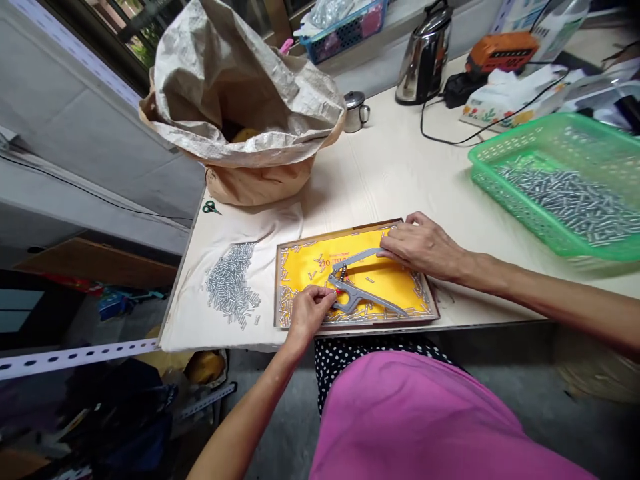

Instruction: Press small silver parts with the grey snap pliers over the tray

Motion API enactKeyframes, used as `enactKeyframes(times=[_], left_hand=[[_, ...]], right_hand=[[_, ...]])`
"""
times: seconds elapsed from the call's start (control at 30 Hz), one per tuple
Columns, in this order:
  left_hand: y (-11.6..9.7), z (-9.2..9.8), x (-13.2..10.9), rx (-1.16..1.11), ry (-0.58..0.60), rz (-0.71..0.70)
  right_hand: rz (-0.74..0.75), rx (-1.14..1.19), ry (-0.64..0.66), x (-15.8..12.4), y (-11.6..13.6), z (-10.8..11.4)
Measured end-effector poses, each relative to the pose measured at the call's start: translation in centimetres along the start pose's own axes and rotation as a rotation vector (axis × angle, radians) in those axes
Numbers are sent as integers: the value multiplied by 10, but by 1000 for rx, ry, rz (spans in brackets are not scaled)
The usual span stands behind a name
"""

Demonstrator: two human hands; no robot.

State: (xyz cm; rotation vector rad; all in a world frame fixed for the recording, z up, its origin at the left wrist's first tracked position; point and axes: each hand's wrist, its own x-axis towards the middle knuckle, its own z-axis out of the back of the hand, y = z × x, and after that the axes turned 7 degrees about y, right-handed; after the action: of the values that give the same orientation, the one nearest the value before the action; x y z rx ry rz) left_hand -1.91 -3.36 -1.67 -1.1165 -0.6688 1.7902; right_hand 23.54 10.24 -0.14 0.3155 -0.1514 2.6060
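A shallow tray [430, 308] with a yellow bottom lies at the table's near edge. Small metal pins are scattered in it. On it rests a grey hand press tool [360, 293] with two long handles. My left hand [309, 312] is pinched at the tool's jaw, holding something too small to name. My right hand [423, 245] rests on the tool's upper handle, fingers curled over it.
A pile of metal pins [231, 285] lies on a white cloth left of the tray. A green basket [560, 180] of pins stands at the right. A big paper sack [240, 100], green scissors [211, 208], a metal cup [355, 110] and a kettle [425, 57] stand behind.
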Motion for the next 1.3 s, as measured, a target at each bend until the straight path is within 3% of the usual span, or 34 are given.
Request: enactKeyframes(times=[0.17, 0.43, 0.67, 0.93, 1.3], left_hand=[[-4, 0, 4, -41, 116, 180], [-18, 6, 7, -104, 230, 315], [-13, 1, 7, -180, 184, 283], [-9, -6, 0, -153, 167, 233], [-4, -6, 1, -168, 166, 185]], right_hand=[[12, 26, 1, 5, -6, -9], [6, 46, 29, 15, -5, -24], [-40, 50, 73, 9, -5, -32], [-44, 56, 39, 23, -5, -28], [-117, 94, 141, -12, 40, -22]])
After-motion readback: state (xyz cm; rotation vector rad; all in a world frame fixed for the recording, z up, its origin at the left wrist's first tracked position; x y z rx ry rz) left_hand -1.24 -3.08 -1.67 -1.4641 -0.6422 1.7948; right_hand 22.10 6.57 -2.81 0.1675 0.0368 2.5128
